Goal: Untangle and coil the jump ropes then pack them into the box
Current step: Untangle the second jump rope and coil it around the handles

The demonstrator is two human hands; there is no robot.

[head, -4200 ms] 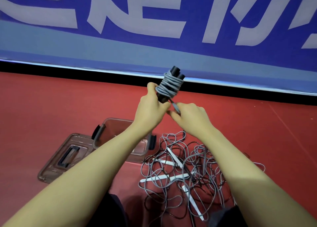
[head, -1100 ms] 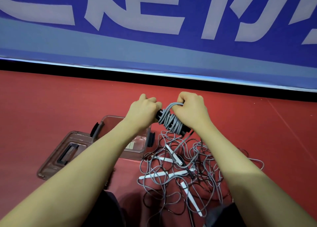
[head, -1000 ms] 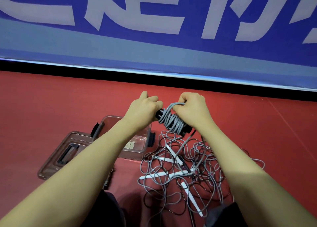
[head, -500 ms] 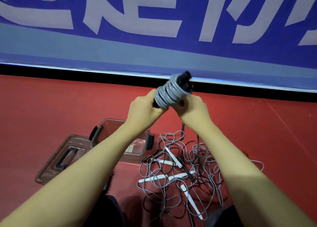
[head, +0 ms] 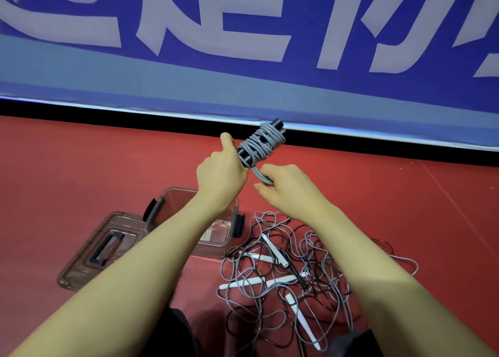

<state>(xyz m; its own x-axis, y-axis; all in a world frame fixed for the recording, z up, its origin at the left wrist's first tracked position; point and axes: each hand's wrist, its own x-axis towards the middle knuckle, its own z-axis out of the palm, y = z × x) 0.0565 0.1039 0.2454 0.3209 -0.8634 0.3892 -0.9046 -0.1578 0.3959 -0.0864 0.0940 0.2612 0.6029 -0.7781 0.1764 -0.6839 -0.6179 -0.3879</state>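
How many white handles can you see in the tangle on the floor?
4. One white handle lies at the top of the tangle, one just left of it, one across the middle, and one nearest the person. More may be hidden under the cords or the right arm.

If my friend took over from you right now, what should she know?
Left hand grips the black handles of the coiled rope, held up over the floor.
Right hand pinches that rope's loose grey end, just below the coil.
The box sits open on the red floor, its lid lying beside it on the left.
Done: one rope is wound round its handles, except the last bit.
Left: tuck that end in, put the coil in the box, then untangle and coil the pile of ropes with white handles next to the box.
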